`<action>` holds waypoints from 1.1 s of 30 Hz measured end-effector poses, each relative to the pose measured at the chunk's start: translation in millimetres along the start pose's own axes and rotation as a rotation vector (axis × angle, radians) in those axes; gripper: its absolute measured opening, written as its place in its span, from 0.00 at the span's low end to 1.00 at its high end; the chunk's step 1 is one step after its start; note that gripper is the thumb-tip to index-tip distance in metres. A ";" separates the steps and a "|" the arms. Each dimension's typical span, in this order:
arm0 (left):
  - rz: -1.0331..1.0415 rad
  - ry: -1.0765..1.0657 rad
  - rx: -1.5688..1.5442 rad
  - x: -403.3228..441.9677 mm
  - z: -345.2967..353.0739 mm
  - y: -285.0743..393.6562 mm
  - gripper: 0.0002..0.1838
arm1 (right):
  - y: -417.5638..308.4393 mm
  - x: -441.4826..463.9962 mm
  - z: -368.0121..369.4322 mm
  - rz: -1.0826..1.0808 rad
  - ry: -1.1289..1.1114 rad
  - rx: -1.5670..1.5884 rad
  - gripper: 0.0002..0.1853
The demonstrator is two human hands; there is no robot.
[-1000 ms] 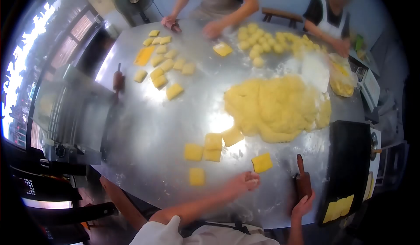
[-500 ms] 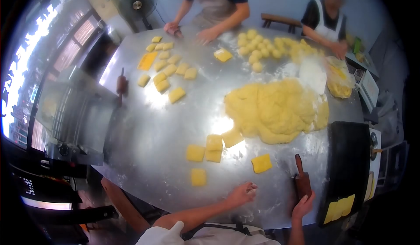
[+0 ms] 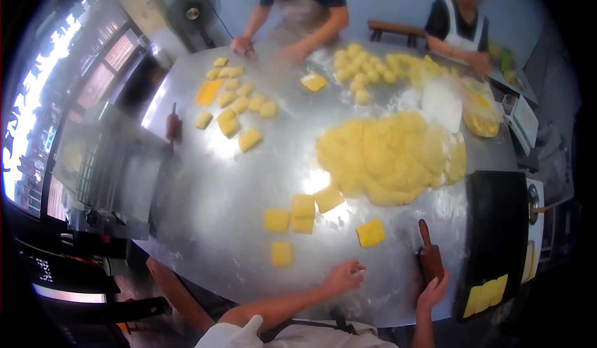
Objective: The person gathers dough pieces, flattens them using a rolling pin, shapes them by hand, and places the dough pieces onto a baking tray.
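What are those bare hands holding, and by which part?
The right hand holds a rolling pin by its near end; whether the left hand holds anything cannot be told.

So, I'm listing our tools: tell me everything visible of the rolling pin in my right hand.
The rolling pin is dark reddish brown and looks wooden, with a thick barrel and a slimmer far handle. It points away from you, at the right side of the metal table. Your right hand holds its near end, hiding any handle there.
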State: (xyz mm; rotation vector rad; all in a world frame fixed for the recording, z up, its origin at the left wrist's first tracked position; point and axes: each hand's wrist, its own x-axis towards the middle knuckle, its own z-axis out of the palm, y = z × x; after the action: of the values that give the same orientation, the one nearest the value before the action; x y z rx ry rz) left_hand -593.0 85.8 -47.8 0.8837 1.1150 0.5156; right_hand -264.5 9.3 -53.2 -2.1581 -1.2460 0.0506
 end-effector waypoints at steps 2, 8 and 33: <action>-0.014 -0.032 0.007 1.2 -2.8 2.1 0.18 | -4.6 1.3 -2.9 0.001 -0.001 0.021 0.26; 0.142 0.129 -0.048 20.3 -64.6 164.3 0.36 | -8.0 -1.0 -4.3 0.022 0.003 -0.052 0.25; 0.130 -0.021 0.044 70.9 -71.8 212.7 0.42 | -2.1 1.6 -2.2 0.034 -0.009 0.013 0.23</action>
State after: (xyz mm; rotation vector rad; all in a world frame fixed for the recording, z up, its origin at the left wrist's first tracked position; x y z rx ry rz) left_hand -618.5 284.5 75.7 1.0028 1.0575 0.5886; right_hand -264.5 10.2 -49.9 -2.1704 -1.2105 0.0830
